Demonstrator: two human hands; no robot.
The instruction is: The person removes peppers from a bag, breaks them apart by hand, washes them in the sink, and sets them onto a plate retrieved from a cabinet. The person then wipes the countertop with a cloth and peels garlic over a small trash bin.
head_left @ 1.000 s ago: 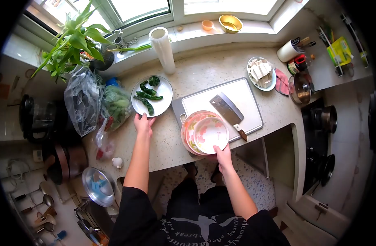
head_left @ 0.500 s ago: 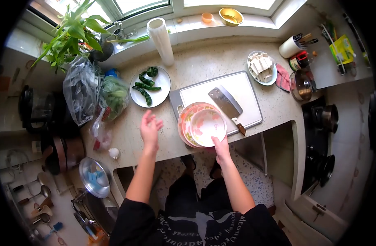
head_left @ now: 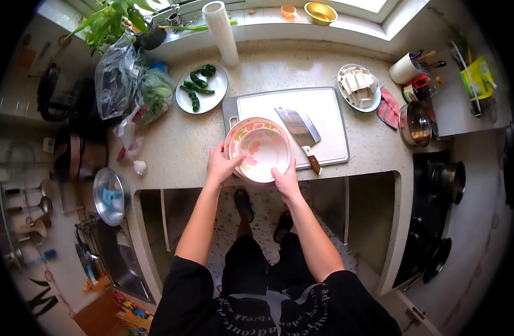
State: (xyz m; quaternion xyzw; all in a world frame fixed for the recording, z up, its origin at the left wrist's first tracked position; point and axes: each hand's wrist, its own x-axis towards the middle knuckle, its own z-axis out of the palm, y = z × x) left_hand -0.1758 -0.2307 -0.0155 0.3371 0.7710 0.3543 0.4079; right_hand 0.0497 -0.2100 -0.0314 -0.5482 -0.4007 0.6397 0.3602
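Both hands hold a stack of pink-and-white patterned bowls (head_left: 262, 157) at the counter's front edge, over the lower left part of the white cutting board (head_left: 329, 123). My left hand (head_left: 220, 165) grips the left rim, its thumb over the inside. My right hand (head_left: 286, 179) holds the right front side, thumb on the top bowl's rim. A cleaver (head_left: 299, 129) with a brown and white handle lies on the board, right of the bowls. Left of the board, a white plate (head_left: 212, 101) bears several dark green peppers (head_left: 196, 87).
A bowl of white slices (head_left: 357, 88) and a red cloth (head_left: 388, 108) are right of the board. Plastic bags (head_left: 119, 78) and a garlic bulb (head_left: 140, 167) are at left. A plastic roll (head_left: 222, 36) stands behind; a lidded pot (head_left: 416, 124) is far right.
My left hand has left the plate's edge and moved right to take hold of the bowls. The bowl stack has shifted slightly left in my right hand, and the view has moved.
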